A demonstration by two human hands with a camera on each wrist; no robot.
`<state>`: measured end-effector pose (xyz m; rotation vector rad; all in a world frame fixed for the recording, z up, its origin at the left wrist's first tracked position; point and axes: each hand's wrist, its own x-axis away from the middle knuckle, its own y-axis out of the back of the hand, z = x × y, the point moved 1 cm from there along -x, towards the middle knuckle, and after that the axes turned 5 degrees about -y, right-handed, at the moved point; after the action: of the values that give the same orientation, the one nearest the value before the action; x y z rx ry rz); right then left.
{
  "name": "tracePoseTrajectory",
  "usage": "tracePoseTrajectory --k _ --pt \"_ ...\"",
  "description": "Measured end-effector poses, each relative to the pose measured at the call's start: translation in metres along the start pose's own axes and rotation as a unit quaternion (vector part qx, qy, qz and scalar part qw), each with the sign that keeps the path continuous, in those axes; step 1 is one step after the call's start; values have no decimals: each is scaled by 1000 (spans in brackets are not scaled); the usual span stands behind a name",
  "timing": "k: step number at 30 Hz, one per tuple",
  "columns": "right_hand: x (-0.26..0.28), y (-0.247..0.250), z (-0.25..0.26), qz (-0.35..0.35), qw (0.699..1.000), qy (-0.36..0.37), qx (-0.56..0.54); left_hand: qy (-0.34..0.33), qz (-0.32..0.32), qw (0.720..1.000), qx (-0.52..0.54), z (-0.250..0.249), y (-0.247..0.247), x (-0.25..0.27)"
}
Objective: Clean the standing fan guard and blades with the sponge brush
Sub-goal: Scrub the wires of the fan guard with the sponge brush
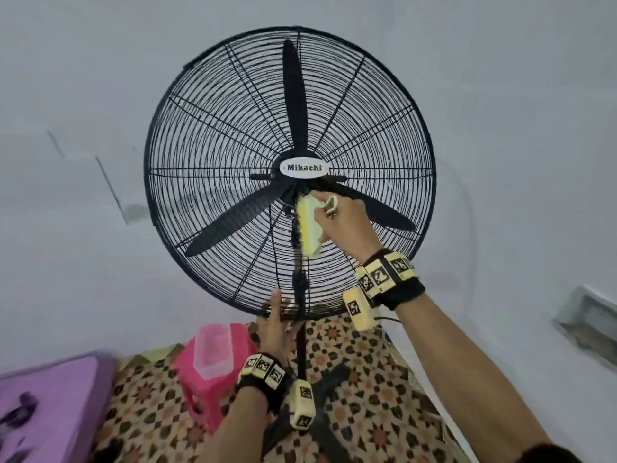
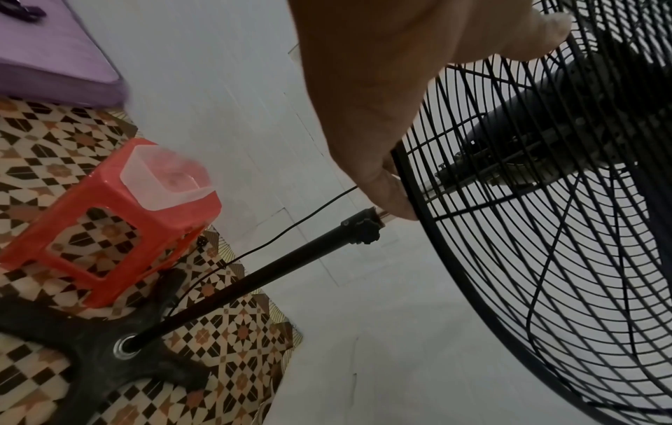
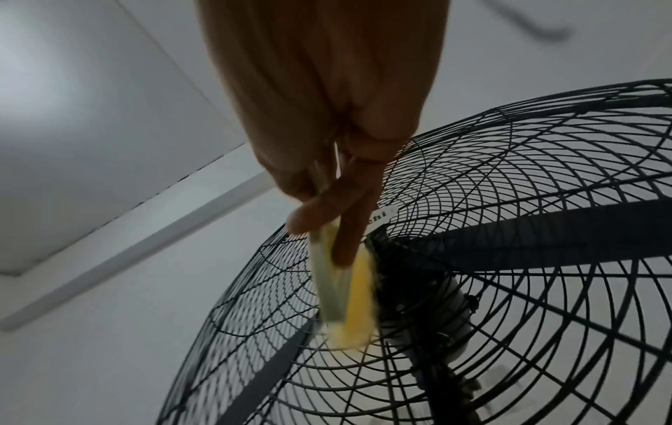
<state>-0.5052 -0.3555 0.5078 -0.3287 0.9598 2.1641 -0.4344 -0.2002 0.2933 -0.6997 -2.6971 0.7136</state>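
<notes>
A black standing fan with a round wire guard [image 1: 394, 135] and three black blades [image 1: 295, 95] faces me, a white "Mikachi" badge [image 1: 303, 168] at its hub. My right hand [image 1: 344, 218] grips a yellow sponge brush [image 1: 309, 228] with a pale green back and presses it against the guard just below the hub. The brush [image 3: 354, 287] shows blurred in the right wrist view, against the guard [image 3: 545, 172]. My left hand [image 1: 275, 324] holds the guard's bottom rim [image 2: 403, 184], thumb on the rim and fingers [image 2: 552, 20] over the wires.
The fan's pole [image 1: 301, 349] and black cross base [image 2: 90, 339] stand on a patterned floor. A pink plastic stool [image 1: 203, 389] carrying a clear tub [image 1: 213, 352] is left of the pole. A purple mat [image 1: 50, 402] lies at far left. A power cord [image 2: 291, 227] trails behind.
</notes>
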Motion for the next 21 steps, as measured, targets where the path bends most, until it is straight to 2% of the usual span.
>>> tracePoseTrajectory --k 3,9,13,16,19,21 --pt "-9 0 8 -74 995 -3 -65 8 16 1000 -15 0 1 1" --pt "-5 3 0 10 1000 -7 -1 44 40 998 -37 -1 -1 3" --pt "-14 6 9 -54 997 19 -43 43 40 998 -37 1 0 2" --pt "-13 3 9 -30 999 -9 -39 28 41 998 -31 -1 -1 3" --pt "-9 8 7 19 999 -25 32 13 17 999 -32 0 -1 2" --pt "-9 12 10 6 999 -14 28 11 7 999 -35 -2 -3 2"
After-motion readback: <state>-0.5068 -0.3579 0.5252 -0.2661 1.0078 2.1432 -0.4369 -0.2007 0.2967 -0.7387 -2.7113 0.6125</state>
